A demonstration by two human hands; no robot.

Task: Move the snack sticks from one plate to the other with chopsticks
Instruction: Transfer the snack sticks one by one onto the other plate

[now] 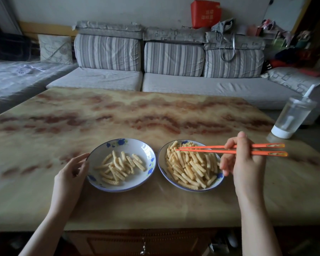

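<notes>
Chopsticks (201, 150), two, grasped in right grip (246, 163) over right plate (161, 164); left grip (70, 174) released against left plate (137, 180); snack sticks (118, 167) on both.

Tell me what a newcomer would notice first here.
The bright orange chopsticks, held in the right hand above the right plate, stand out first. That plate is heaped with pale snack sticks; the left plate beside it holds far fewer, with the left hand touching its rim.
</notes>
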